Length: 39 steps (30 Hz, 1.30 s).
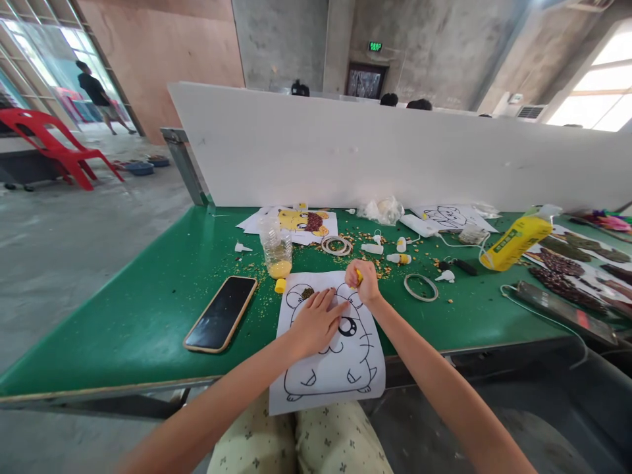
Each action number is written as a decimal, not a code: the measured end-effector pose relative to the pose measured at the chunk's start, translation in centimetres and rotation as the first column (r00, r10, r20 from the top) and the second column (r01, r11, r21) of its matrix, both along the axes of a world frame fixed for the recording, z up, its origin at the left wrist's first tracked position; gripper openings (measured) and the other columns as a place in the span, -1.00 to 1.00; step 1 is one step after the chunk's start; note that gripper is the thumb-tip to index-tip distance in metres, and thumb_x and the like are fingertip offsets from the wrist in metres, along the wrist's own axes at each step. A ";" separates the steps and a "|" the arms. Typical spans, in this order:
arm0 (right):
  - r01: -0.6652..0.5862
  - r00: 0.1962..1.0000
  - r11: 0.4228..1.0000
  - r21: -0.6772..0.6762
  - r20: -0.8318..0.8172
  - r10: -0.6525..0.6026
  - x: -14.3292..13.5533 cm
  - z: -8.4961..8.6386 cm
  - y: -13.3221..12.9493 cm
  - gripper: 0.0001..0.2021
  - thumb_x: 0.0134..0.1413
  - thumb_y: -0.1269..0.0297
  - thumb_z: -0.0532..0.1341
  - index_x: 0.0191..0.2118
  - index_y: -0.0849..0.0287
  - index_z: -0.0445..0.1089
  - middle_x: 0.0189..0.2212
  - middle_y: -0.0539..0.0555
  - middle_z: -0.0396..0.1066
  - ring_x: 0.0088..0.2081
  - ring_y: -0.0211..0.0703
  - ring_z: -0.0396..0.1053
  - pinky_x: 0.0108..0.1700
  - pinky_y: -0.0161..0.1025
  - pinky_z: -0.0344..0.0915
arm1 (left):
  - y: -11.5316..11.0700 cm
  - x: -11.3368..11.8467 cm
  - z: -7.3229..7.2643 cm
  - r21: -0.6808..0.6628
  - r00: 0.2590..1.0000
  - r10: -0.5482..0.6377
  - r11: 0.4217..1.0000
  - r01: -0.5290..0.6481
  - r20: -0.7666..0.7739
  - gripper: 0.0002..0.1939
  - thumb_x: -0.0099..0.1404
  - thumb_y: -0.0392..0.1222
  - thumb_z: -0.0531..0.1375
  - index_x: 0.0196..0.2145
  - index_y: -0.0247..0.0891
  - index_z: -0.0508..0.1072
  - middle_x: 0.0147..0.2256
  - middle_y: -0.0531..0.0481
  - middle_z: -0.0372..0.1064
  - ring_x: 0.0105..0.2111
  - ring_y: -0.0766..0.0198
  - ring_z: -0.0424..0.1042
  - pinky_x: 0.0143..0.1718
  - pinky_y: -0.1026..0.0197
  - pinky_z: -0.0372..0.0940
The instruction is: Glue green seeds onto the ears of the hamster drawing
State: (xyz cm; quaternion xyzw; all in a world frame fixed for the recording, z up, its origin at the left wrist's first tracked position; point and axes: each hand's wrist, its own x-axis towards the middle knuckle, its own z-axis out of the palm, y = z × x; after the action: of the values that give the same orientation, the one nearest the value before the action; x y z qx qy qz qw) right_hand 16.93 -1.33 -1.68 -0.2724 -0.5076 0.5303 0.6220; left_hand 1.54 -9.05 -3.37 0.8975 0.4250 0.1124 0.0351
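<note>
Right fingers (368,276) partly hide yellow object (359,277); forearms (437,382) cropped.

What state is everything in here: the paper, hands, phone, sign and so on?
Drawing sheet: lower end past the green table's edge
Left hand: open, resting on the sheet
Right hand: closed around a small yellow item
Phone: face up, screen dark
Clear bottle: yellow material inside
Exit sign: lit
Red chair: upright, unoccupied
</note>
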 end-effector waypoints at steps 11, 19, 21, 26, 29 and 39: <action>0.053 0.996 0.996 0.069 -0.075 -0.048 1.2 1.1 0.4 -0.54 0.04 0.08 0.11 -0.75 0.14 0.03 -0.80 -0.12 -0.06 -0.74 -0.40 -0.06 -0.66 -0.34 -0.07 | 0.1 0.0 -0.3 0.014 1.000 -0.021 1.000 0.021 0.001 -0.57 0.37 -0.19 -0.14 0.17 -0.11 0.13 0.23 -0.18 -0.09 0.22 0.02 -0.07 0.16 -0.08 -0.05; -0.218 0.962 0.976 -0.011 0.163 0.217 -2.0 -0.9 -0.6 -0.54 0.02 0.09 0.14 -0.77 0.17 0.10 -0.81 -0.10 0.02 -0.73 -0.40 0.01 -0.62 -0.33 -0.03 | -0.1 0.0 0.0 0.052 0.998 -0.011 0.999 0.014 -0.055 -0.57 0.37 -0.16 -0.12 0.17 -0.17 0.15 0.17 -0.25 0.05 0.19 -0.04 0.01 0.15 -0.08 -0.04; -0.213 0.960 0.977 -0.006 0.186 0.210 -1.8 -0.9 -0.5 -0.54 0.03 0.10 0.13 -0.77 0.17 0.09 -0.81 -0.10 0.01 -0.72 -0.40 0.00 -0.63 -0.33 -0.06 | -0.1 0.0 -0.1 0.052 0.998 -0.013 0.999 0.016 -0.057 -0.57 0.37 -0.15 -0.13 0.17 -0.17 0.15 0.18 -0.24 0.03 0.19 -0.04 0.00 0.16 -0.07 -0.04; -0.177 0.963 0.984 0.021 0.212 0.168 -1.2 -0.8 0.0 -0.54 0.02 0.12 0.12 -0.79 0.17 0.09 -0.83 -0.09 0.05 -0.73 -0.40 0.00 -0.63 -0.33 -0.07 | 0.0 -0.1 -0.2 0.038 0.999 -0.003 0.999 0.004 -0.038 -0.58 0.38 -0.15 -0.12 0.17 -0.11 0.14 0.21 -0.21 -0.02 0.20 -0.01 -0.01 0.16 -0.06 -0.04; -0.145 0.970 0.989 0.033 0.203 0.135 -0.7 -1.0 0.3 -0.54 0.02 0.14 0.12 -0.80 0.16 0.09 -0.84 -0.10 0.03 -0.74 -0.40 0.00 -0.64 -0.33 -0.06 | -0.1 -0.1 -0.2 0.028 1.000 0.000 1.000 0.000 -0.026 -0.58 0.38 -0.14 -0.13 0.16 -0.10 0.14 0.22 -0.22 -0.04 0.20 0.00 -0.01 0.16 -0.06 -0.04; -0.057 0.988 0.998 0.031 0.146 0.052 1.1 -1.3 0.8 -0.54 -0.01 0.19 0.17 -0.82 0.16 0.10 -0.86 -0.09 0.02 -0.76 -0.39 0.01 -0.67 -0.34 -0.11 | -0.1 -0.1 0.0 0.006 1.000 0.000 1.000 0.000 -0.011 -0.58 0.39 -0.15 -0.15 0.17 -0.09 0.14 0.22 -0.19 -0.05 0.22 0.06 -0.05 0.17 -0.04 -0.05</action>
State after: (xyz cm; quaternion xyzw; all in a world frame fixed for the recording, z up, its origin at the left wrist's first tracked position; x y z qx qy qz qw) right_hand 18.00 -0.57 -3.00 -0.2852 -0.5680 0.5168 0.5735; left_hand 1.45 -9.15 -3.39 0.8982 0.4249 0.1085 0.0302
